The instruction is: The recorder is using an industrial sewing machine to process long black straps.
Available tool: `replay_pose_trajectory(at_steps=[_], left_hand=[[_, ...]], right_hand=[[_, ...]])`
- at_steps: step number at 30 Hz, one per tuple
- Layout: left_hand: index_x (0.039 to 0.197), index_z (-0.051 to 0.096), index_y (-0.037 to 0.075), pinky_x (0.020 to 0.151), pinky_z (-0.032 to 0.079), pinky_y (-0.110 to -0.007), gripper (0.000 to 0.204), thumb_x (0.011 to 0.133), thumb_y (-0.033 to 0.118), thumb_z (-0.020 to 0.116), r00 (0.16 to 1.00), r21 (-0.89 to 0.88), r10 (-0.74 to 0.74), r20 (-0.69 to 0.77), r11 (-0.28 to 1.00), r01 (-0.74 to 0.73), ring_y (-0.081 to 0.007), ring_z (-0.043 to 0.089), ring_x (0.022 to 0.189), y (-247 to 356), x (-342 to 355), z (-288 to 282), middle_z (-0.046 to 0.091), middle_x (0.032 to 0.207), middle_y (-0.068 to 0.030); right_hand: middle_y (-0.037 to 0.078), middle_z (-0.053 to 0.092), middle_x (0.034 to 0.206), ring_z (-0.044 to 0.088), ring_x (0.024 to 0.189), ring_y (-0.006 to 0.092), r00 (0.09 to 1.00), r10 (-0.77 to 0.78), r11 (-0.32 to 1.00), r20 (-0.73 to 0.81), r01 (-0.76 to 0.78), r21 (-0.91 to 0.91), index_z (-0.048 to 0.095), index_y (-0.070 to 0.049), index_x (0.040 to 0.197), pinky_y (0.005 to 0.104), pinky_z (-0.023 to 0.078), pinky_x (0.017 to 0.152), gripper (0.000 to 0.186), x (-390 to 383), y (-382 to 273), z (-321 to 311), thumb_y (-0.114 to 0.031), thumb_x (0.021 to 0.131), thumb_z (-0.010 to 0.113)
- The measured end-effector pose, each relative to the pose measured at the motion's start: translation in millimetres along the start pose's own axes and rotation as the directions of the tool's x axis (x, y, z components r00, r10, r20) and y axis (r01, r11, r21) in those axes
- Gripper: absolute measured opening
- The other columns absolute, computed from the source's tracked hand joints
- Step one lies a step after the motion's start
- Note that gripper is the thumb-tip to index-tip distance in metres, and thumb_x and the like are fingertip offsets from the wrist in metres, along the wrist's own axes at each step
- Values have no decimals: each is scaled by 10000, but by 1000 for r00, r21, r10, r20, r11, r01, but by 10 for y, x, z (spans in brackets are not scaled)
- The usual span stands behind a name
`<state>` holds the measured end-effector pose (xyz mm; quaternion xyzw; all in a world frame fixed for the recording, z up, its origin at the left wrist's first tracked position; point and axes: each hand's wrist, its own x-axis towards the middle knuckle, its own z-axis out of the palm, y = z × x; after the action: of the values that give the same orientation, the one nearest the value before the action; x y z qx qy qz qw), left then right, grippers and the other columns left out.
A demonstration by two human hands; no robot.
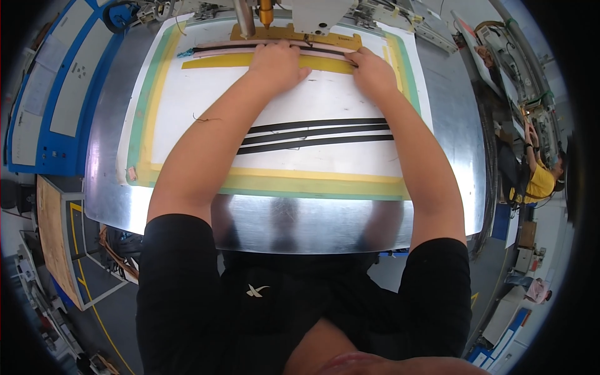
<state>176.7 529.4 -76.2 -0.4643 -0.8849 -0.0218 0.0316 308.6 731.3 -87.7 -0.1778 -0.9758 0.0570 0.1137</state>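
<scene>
A long thin black strip [240, 46] lies along pale pink bands on a white sheet [206, 94] at the far side of the table. With its fingers together and bent over this strip, my left hand [275, 67] bears down near its middle, thumb out to the right. Farther right, the strip's end is pinched in my right hand [375, 74], though the fingertips are partly hidden. A yellow strip [215, 61] runs just on the near side of the black one. Three more black strips [312, 132] lie side by side between my forearms.
A brass-coloured machine nozzle [267, 15] and a metal cylinder [244, 19] hang just beyond my left hand. Behind the strip is a brown flat plate [340, 40]. Green and yellow tape [281, 181] borders the sheet on the shiny metal table [300, 219]. A blue cabinet [62, 87] stands left.
</scene>
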Motion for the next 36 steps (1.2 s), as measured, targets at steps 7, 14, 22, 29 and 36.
replay_pose_trajectory(at_steps=[7,14,22,29,36], left_hand=[[1455,608,162,1113,431,-476,601,986,539,595,1000,33,-21,15,999,21,-319,612,1266,179,72,26,638,1338,-179],[1429,630,172,1071,456,-472,637,955,597,613,1000,-5,-23,-15,1000,23,-339,610,1268,320,157,180,626,1354,-184],[1360,676,144,1050,467,-463,670,923,651,637,999,-12,-34,-26,999,34,-322,628,1237,449,222,156,640,1326,-167],[1347,679,118,1058,466,-464,730,892,688,661,998,-41,-42,-48,998,40,-315,624,1241,609,217,200,644,1319,-162],[1445,617,156,1037,492,-488,741,919,678,631,999,15,-32,39,999,32,-356,647,1200,721,315,129,652,1285,-189]], right_hand=[[59,678,1232,678,1124,300,1000,6,1000,-19,-5,15,735,-138,1247,424,547,969,397,4,61,71,-61,922,519],[70,675,1238,679,1106,317,1000,-22,1000,5,22,2,736,-138,1242,439,547,958,389,18,102,113,-62,907,551],[65,673,1242,678,1087,331,998,-60,997,-6,60,43,742,-147,1240,445,548,948,376,32,148,119,-71,912,576],[39,674,1227,687,1107,282,1000,-20,999,23,19,30,737,-205,1266,413,560,948,431,-44,339,39,-49,928,521],[38,672,1234,686,1106,292,999,-8,1000,42,9,-5,732,-200,1275,414,565,943,417,-108,607,-53,-67,930,537]])
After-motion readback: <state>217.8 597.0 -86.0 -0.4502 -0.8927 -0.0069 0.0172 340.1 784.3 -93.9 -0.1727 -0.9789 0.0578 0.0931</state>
